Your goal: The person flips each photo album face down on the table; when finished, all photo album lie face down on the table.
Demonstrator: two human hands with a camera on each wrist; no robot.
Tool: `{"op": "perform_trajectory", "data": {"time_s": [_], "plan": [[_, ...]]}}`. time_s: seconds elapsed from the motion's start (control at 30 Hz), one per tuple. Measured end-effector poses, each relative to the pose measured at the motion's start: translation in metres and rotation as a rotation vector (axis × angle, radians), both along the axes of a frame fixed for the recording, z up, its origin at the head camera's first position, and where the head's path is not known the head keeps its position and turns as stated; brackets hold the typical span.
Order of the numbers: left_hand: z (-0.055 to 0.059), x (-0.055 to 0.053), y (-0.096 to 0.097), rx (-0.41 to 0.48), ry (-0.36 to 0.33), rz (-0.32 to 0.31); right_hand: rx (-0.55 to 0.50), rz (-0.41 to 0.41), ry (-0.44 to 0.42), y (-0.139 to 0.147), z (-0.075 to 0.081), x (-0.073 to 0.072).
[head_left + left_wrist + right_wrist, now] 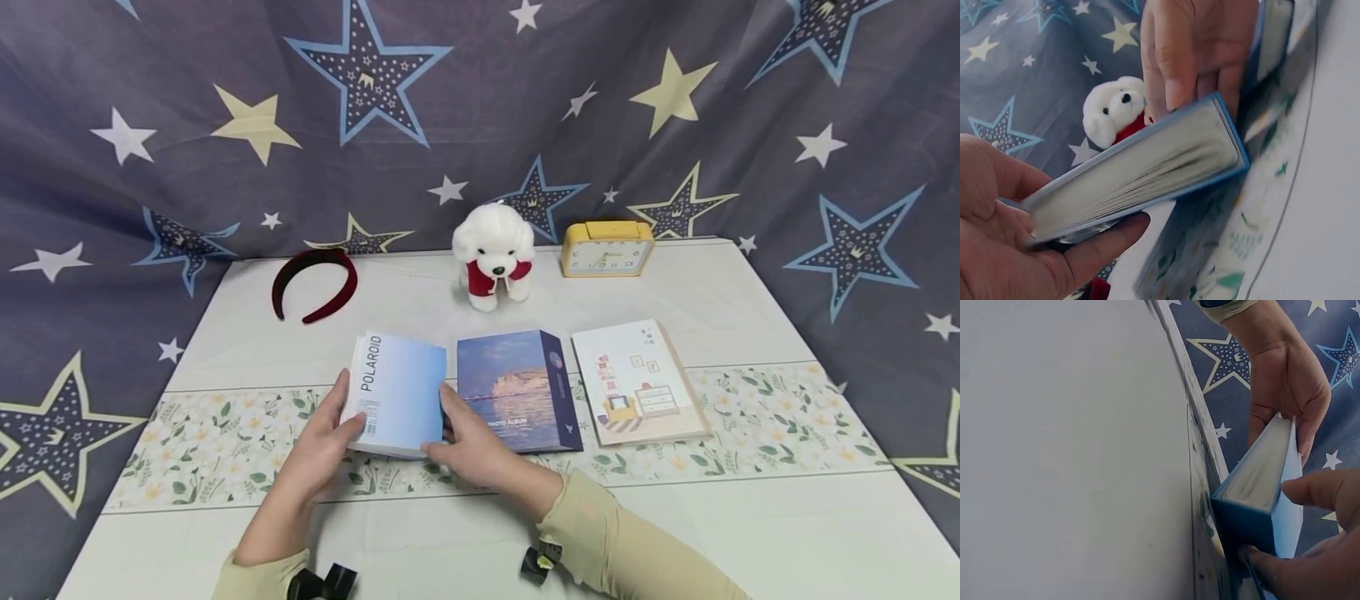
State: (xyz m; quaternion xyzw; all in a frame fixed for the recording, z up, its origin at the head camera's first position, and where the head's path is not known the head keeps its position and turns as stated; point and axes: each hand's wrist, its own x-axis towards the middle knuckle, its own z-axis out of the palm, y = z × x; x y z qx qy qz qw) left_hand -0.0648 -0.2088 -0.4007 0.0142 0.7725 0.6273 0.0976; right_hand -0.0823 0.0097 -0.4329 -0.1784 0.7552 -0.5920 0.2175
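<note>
A thick light-blue photo album (405,383) marked POLAROID is held by both hands over the floral strip of the tablecloth. My left hand (318,442) grips its left side, thumb on the cover; the left wrist view shows a finger underneath and the page block (1147,175) facing the camera. At the right edge, my right hand (480,442) holds the near corner. In the right wrist view its thumb and a finger pinch the album's blue spine (1244,519) end. Just right of it lies a dark-blue photo album (502,383) with a seascape cover.
Farther right lies a white album (633,379) with a drawn room on its cover. Along the back are a dark-red headband (341,304), a white plush dog (495,242) in red and a yellow clock (607,250). A starry curtain (480,100) hangs behind the table.
</note>
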Motion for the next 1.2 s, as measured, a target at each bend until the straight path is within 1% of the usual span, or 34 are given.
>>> {"op": "perform_trajectory", "data": {"time_s": [0.17, 0.2, 0.27, 0.37, 0.5, 0.67, 0.73, 0.83, 0.97, 1.2], "plan": [[-0.006, -0.001, 0.000, -0.263, 0.028, 0.032, 0.066, 0.011, 0.064, 0.001, 0.001, -0.001], [-0.008, -0.001, 0.000, -0.305, 0.032, 0.034, 0.075, 0.015, 0.075, 0.001, 0.001, -0.001], [-0.011, -0.001, 0.001, -0.357, 0.040, 0.038, 0.087, 0.028, 0.094, 0.002, 0.003, -0.001], [-0.017, -0.003, 0.000, -0.398, 0.050, 0.031, 0.141, 0.047, 0.128, 0.003, 0.005, 0.000], [-0.021, -0.004, -0.001, -0.438, 0.036, 0.016, 0.200, 0.056, 0.169, 0.004, 0.006, 0.000], [-0.025, -0.004, -0.002, -0.466, 0.035, -0.011, 0.192, 0.061, 0.199, 0.003, 0.006, 0.000], [-0.026, -0.003, -0.003, -0.472, 0.037, -0.027, 0.182, 0.066, 0.198, 0.003, 0.005, 0.000], [-0.026, -0.003, -0.003, -0.509, 0.016, -0.056, 0.170, 0.074, 0.193, 0.004, 0.004, -0.002], [-0.025, -0.002, -0.003, -0.552, -0.028, -0.087, 0.160, 0.087, 0.183, 0.004, 0.003, -0.002], [-0.023, -0.002, -0.003, -0.586, -0.057, -0.110, 0.180, 0.099, 0.183, 0.005, 0.004, -0.002]]}}
